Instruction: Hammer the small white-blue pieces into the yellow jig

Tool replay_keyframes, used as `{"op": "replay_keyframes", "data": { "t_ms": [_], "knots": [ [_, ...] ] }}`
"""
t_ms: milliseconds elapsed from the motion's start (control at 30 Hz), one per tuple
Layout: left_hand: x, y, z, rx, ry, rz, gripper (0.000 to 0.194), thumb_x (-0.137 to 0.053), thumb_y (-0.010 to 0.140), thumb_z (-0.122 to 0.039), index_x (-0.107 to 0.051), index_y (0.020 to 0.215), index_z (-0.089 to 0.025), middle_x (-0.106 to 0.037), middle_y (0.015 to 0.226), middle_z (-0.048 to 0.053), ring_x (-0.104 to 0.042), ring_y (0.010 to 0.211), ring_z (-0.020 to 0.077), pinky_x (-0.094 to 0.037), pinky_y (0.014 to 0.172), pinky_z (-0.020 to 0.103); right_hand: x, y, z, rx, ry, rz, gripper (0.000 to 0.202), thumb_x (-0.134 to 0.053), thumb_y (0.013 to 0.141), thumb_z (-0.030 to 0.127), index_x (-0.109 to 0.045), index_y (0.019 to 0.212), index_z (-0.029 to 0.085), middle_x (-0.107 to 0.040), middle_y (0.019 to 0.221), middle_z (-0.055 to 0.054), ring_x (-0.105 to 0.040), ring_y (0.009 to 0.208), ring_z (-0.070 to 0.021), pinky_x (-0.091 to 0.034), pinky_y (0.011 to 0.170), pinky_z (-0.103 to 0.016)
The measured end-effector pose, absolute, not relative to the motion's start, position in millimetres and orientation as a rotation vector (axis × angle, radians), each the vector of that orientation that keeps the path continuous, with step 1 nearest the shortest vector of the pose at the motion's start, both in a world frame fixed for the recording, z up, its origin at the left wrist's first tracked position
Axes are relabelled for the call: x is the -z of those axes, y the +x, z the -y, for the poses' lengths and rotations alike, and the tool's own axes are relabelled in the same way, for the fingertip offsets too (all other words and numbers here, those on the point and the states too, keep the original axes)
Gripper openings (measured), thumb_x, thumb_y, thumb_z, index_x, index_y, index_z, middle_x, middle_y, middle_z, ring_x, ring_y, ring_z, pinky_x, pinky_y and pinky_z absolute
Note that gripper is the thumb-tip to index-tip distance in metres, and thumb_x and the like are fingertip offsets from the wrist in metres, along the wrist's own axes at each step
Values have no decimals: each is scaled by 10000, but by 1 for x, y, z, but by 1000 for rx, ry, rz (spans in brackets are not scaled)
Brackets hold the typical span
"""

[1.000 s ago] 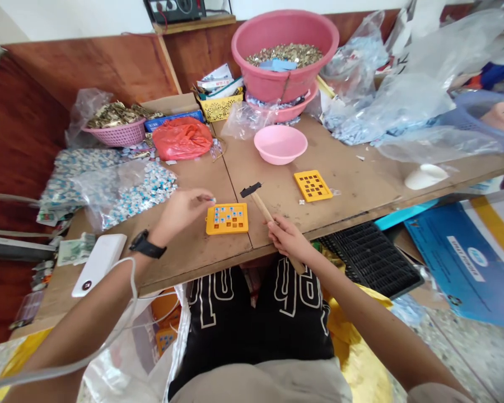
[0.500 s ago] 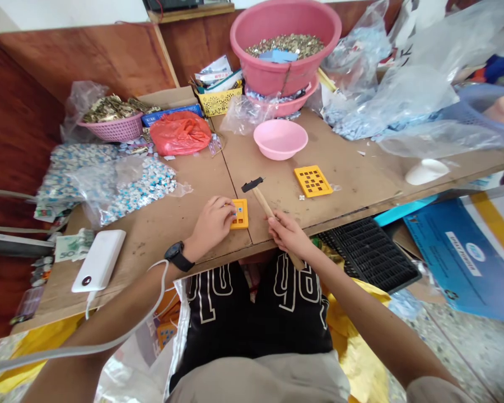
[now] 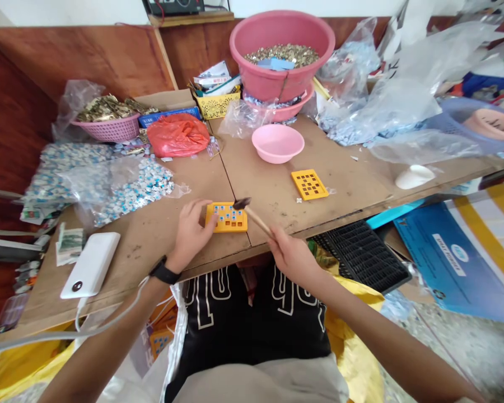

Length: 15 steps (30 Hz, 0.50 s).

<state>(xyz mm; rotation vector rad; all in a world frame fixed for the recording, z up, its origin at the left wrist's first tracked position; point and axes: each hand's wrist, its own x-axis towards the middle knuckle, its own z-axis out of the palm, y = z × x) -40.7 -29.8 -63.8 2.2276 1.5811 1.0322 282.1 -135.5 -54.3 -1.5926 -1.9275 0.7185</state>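
Brown board-topped workbench (image 3: 269, 193): yellow rectangular plastic tray (image 3: 222, 225) mostly filled, bottom row left

On my remote feed the bench spans the view, a large pink plastic basin (image 3: 258, 84) at its back. To the left, a heap of tiny blue-and-white pieces (image 3: 145, 184) spills out, ample stock as I judge it.

My right hand (image 3: 296, 257) is wrapped round the pale wooden handle of a dark-headed hammer (image 3: 258, 221); its blurred head hangs at the tray's upper right corner, and I cannot tell whether they touch. My left hand (image 3: 193, 226) rests at the tray's left end, thumb spread from forefinger, nothing visibly pinched between them.

The tray lies near the bench's front edge. A second yellow rectangular plastic tray (image 3: 310, 184), farther right, shows only brown squares, so I take it as not begun.

Most recesses of the near tray show blue-and-white squares (image 3: 227, 215); I count those as placed. Three brown square recesses (image 3: 234, 224) along its bottom row look unfilled; anything under my thumb is hidden
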Motion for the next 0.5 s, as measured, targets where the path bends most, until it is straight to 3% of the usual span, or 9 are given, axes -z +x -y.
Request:
{"op": "replay_keyframes", "data": {
  "t_ms": [167, 267, 400, 500],
  "knots": [
    [48, -98, 6, -1110, 2055, -1788, 327, -587, 1114, -464, -754, 1283, -238, -839, 1227, 92, -764, 1112, 269, -575, 1107, 427, 65, 290, 127, -767, -1549, 1935, 268, -546, 1170, 488, -700, 1240, 279, -805, 888, -80, -754, 768, -307, -523, 736, -369],
    [37, -134, -27, -1056, 1981, -1972, 374, -538, 1112, -453, -803, 1213, -209, -858, 1153, 91, -740, 989, 241, -566, 988, 367, 71, 294, 115, -823, -1440, 1724, 378, -536, 1185, 596, -729, 1235, 275, -853, 1008, -102, -805, 925, -327, -615, 880, -433],
    [31, -166, -83, -857, 1984, -2142, 410, -555, 1076, -426, -861, 1194, -180, -873, 1164, 107, -744, 1003, 261, -527, 929, 351, 84, 289, 105, -927, -1325, 1552, 505, -557, 1159, 724, -778, 1262, 282, -877, 1300, -132, -786, 1293, -372, -608, 1142, -544],
    [30, -175, -120, -631, 2098, -2131, 423, -595, 1080, -448, -887, 1204, -167, -878, 1181, 121, -739, 1025, 277, -493, 920, 361, 90, 286, 105, -983, -1307, 1538, 526, -588, 1145, 743, -800, 1272, 278, -871, 1350, -135, -775, 1337, -378, -594, 1184, -576]
  ]
}}
